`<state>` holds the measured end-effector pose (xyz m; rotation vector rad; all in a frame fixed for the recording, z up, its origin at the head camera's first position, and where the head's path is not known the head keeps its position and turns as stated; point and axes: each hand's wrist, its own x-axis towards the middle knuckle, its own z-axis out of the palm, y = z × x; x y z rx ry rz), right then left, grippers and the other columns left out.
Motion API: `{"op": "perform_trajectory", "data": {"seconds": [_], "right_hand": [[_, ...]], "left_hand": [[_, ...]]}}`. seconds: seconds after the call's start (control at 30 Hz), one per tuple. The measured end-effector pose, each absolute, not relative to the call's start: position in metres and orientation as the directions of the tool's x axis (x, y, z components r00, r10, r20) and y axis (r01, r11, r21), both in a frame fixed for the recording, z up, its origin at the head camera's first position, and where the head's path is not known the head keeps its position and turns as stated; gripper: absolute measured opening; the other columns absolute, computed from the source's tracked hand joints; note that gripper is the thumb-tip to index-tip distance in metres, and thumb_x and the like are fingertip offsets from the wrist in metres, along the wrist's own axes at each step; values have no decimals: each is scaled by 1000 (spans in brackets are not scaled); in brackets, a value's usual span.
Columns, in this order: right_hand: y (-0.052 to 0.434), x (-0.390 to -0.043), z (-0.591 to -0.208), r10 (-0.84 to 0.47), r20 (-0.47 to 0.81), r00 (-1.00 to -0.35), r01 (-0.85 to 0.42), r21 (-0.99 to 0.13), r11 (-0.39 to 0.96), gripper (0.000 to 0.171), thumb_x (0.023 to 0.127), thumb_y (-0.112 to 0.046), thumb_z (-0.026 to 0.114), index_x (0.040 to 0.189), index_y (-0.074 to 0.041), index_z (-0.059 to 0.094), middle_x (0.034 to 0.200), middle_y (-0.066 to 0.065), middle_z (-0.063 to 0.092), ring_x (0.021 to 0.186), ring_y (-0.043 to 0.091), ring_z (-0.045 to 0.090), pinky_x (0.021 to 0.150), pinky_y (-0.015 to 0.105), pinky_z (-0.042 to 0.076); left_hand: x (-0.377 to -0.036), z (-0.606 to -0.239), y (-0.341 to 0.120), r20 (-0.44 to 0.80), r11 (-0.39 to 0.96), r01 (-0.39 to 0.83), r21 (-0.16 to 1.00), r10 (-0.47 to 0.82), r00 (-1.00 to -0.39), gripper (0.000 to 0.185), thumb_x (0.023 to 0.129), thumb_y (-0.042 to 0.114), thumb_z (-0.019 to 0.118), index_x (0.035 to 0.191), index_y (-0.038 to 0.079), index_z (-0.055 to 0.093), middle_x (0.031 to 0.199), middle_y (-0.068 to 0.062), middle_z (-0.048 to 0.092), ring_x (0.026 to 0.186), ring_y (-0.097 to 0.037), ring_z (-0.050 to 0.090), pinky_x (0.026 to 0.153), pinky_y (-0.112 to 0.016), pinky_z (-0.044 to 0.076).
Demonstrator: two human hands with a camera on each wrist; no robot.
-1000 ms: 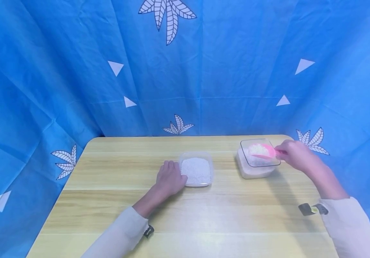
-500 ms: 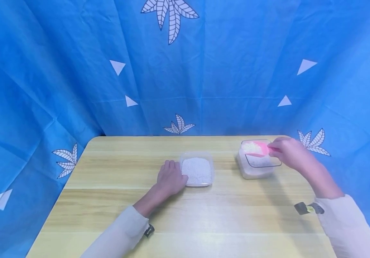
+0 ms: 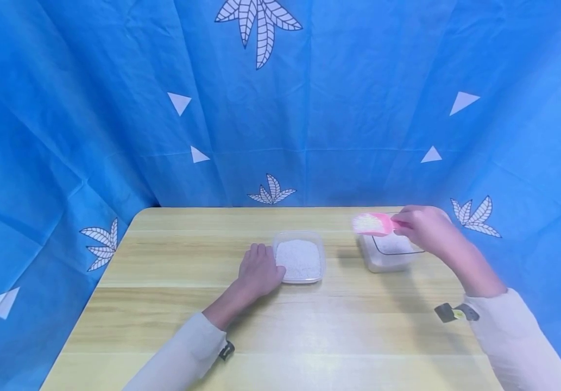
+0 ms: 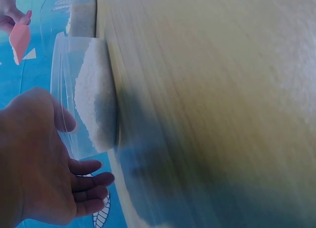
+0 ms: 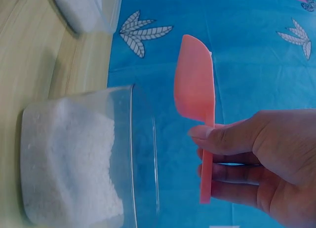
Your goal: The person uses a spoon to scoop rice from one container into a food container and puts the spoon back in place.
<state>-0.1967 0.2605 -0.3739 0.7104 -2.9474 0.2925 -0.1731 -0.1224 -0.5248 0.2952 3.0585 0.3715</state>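
Pink scoop (image 3: 372, 224) of white grains now leftward off clear tub (image 3: 386, 258).

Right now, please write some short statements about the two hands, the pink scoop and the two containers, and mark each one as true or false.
1. The right hand holds the pink scoop by its handle. True.
2. The scoop is empty. False: white grains fill it in the head view.
3. The left hand rests against the left side of the small container. True.
4. The scoop lies inside the small container. False: it is held in the air above the left edge of the large container.
5. Both containers hold white grains. True.
6. The left hand grips a lid. False: its fingers are relaxed and hold nothing.
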Motion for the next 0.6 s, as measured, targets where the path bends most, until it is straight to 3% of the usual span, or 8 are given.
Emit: {"op": "perform_trajectory", "data": {"seconds": [0.6], "right_hand": [[216, -203, -380, -537, 185, -823, -565, -175, 806, 21, 87, -2, 78, 108, -1, 79, 96, 15, 76, 88, 32, 72, 82, 48, 60]], "left_hand": [[-174, -526, -123, -21, 958, 197, 210, 206, -978, 41, 90, 38, 50, 104, 0, 54, 96, -10, 47, 91, -25, 40, 83, -35, 38]]}}
